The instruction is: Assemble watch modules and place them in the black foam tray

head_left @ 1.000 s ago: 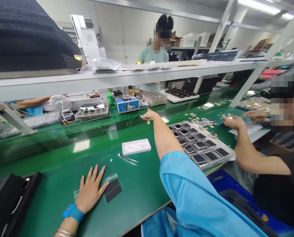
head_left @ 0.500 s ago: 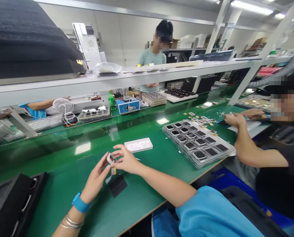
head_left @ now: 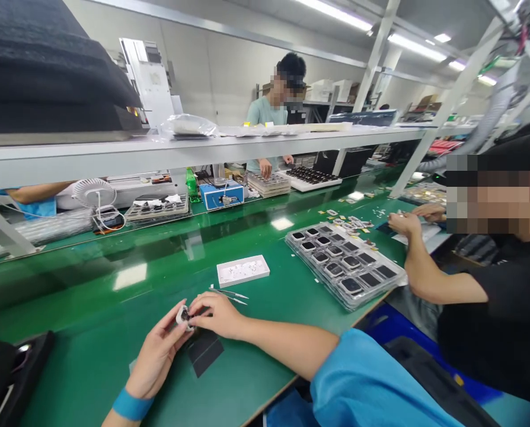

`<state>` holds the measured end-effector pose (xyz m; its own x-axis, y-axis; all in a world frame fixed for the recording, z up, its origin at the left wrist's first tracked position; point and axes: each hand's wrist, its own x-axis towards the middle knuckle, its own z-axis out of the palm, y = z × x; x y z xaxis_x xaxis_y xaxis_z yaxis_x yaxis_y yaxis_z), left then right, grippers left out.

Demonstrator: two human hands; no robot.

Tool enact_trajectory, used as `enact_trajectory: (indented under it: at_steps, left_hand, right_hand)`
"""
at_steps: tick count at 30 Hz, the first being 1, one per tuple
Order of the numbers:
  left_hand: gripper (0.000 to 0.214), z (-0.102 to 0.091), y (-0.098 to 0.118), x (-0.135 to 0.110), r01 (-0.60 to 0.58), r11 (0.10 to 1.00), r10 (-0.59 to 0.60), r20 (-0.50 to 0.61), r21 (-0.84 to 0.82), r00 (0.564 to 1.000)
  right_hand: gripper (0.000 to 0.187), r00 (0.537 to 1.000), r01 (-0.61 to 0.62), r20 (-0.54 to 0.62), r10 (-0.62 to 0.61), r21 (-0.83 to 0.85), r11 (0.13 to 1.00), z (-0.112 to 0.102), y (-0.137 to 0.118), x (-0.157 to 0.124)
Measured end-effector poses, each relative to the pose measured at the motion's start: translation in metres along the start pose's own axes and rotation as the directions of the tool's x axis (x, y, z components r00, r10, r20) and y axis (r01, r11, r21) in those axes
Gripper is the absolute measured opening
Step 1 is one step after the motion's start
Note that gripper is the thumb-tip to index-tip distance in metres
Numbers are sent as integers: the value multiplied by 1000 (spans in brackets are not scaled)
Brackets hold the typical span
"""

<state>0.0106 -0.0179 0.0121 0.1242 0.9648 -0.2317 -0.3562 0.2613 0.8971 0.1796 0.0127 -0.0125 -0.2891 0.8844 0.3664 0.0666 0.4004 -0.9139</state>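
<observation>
My left hand holds a small white rounded case with dark parts inside, its fingers and thumb closed round the edges. On the case's right side, my right hand has its thumb and fingertips pinched together; whatever lies between them is too small to make out apart from the case. Below the hands a black rectangular sheet lies flat on the green table. A pair of tweezers rests just beyond my right hand, in front of a shallow white tray holding tiny parts.
Clear plastic trays with black square pieces stand at the right. Beyond them lie several white cases. A co-worker sits at the right; another person stands behind the shelf. A black foam case is at left.
Both hands have come lower and a little left in the view with the white case, which is now turned differently. The tweezers show more fully. The standing person's hand is now over the stacked trays.
</observation>
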Motion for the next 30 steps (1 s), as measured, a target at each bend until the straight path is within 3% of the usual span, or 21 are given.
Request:
enact_trajectory:
  at_steps: [3,10,21,30]
  left_hand:
    - [66,1,-5,1,-19,998,20,-11,59,1000]
    - [62,-1,-15,5,-133,979,142,-46,153,989]
    - [63,-7,-25,10,-189,959,200,-33,210,979]
    - [58,2,-16,4,-208,945,226,-42,254,973]
  right_hand:
    - [16,998,32,-61,-32,-9,999,1,3,-8]
    - [6,971,223,-50,-233,-157,962,-1,1,-13]
    - [8,984,161,-50,-172,-168,973,-2,0,-14]
    - [7,992,99,-54,-110,-175,980,-2,-5,-13]
